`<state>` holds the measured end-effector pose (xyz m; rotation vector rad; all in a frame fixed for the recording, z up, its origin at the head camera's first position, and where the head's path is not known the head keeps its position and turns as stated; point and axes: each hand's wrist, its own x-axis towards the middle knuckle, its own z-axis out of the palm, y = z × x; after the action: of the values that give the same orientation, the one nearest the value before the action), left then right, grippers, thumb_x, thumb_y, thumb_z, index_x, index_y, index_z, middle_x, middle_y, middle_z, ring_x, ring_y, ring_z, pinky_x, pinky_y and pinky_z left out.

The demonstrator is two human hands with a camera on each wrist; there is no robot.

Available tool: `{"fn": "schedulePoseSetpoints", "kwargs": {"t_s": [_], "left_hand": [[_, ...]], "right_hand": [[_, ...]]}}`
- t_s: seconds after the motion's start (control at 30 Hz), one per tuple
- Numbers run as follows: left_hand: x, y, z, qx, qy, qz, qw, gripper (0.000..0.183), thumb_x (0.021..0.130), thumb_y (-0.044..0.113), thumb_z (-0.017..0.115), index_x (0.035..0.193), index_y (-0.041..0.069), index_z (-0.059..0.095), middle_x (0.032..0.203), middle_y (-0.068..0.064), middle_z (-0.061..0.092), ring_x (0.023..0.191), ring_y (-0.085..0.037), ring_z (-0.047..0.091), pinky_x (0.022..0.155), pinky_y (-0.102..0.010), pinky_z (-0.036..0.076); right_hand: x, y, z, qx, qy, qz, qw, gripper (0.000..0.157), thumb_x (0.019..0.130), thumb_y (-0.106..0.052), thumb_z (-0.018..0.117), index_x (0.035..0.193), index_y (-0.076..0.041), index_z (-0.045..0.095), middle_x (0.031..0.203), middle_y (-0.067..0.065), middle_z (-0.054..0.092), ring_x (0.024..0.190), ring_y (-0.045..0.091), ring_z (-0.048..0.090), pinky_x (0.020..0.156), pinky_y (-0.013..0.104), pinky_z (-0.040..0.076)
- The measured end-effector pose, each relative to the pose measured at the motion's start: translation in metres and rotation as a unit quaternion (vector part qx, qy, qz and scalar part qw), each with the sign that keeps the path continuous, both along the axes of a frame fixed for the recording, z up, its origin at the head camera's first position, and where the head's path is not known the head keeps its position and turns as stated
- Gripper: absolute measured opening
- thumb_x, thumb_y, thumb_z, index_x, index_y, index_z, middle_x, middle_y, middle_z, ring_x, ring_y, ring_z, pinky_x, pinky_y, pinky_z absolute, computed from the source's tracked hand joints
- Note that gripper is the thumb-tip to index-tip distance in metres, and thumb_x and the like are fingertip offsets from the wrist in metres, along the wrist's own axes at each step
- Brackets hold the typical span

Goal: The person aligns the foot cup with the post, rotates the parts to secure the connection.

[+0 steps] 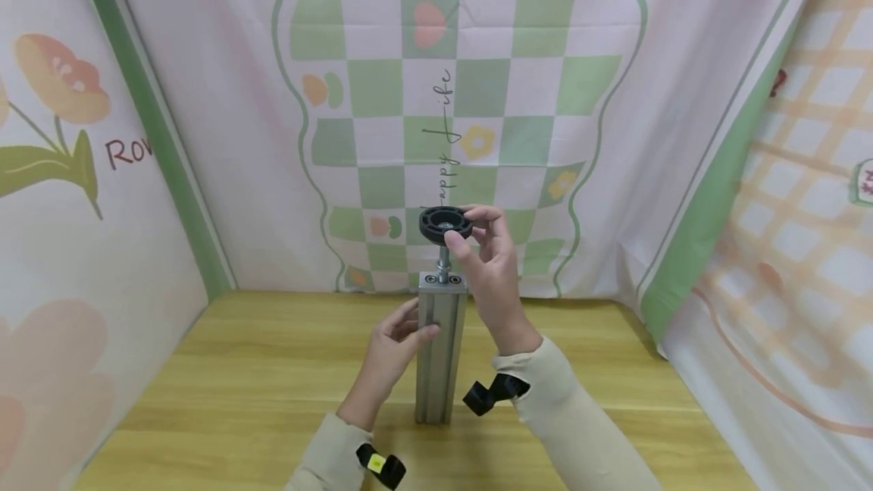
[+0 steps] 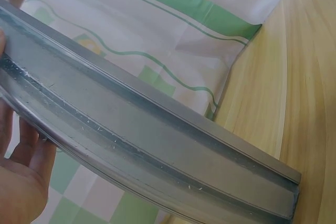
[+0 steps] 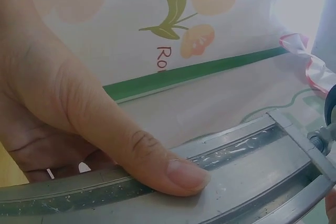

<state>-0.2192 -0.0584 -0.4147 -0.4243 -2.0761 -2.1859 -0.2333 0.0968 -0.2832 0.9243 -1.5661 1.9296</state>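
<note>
An aluminium profile (image 1: pixel 439 358) with lengthwise slots stands upright on the wooden table, a flat end plate with two screws on its top. My left hand (image 1: pixel 390 352) grips it around the upper part; in the right wrist view its thumb (image 3: pixel 178 174) lies along the slotted face. From the end plate rises a threaded stud (image 1: pixel 444 258) with a nut, which carries a black round levelling foot (image 1: pixel 436 233). Thumb and fingers of my right hand (image 1: pixel 492 271) hold the foot's rim from the right. The left wrist view shows the profile's slotted side (image 2: pixel 136 108) running down to the table.
The wooden table (image 1: pixel 273 354) ends at a printed curtain (image 1: pixel 477 89) behind the profile. More printed cloth hangs on the left (image 1: pixel 68 248) and right (image 1: pixel 784 248) sides. Each forearm wears a black wrist mount, one (image 1: pixel 494 392) close beside the profile.
</note>
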Motion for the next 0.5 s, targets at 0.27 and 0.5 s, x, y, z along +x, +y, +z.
{"fn": "schedulePoseSetpoints", "kwargs": {"t_s": [0.27, 0.5], "left_hand": [[0.0000, 0.0002, 0.0018, -0.001, -0.004, -0.003, 1.0000, 0.059, 0.087, 0.036, 0.080, 0.140, 0.022, 0.059, 0.123, -0.006, 0.066, 0.109, -0.023, 0.063, 0.090, -0.039, 0.053], [0.0013, -0.0008, 0.0025, 0.002, 0.001, 0.000, 1.0000, 0.057, 0.088, 0.034, 0.080, 0.140, 0.020, 0.060, 0.123, -0.007, 0.067, 0.109, -0.024, 0.064, 0.089, -0.039, 0.053]], "right_hand": [[-0.0044, -0.0002, 0.0047, 0.055, 0.017, 0.038, 0.998, 0.054, 0.101, -0.029, 0.035, 0.149, -0.004, 0.036, 0.149, 0.011, 0.043, 0.139, 0.026, 0.036, 0.116, 0.044, 0.021], [-0.0083, -0.0009, 0.0032, 0.040, -0.005, 0.093, 0.995, 0.051, 0.104, -0.027, 0.027, 0.143, 0.003, 0.040, 0.146, 0.022, 0.048, 0.139, 0.030, 0.040, 0.117, 0.044, 0.020]]}}
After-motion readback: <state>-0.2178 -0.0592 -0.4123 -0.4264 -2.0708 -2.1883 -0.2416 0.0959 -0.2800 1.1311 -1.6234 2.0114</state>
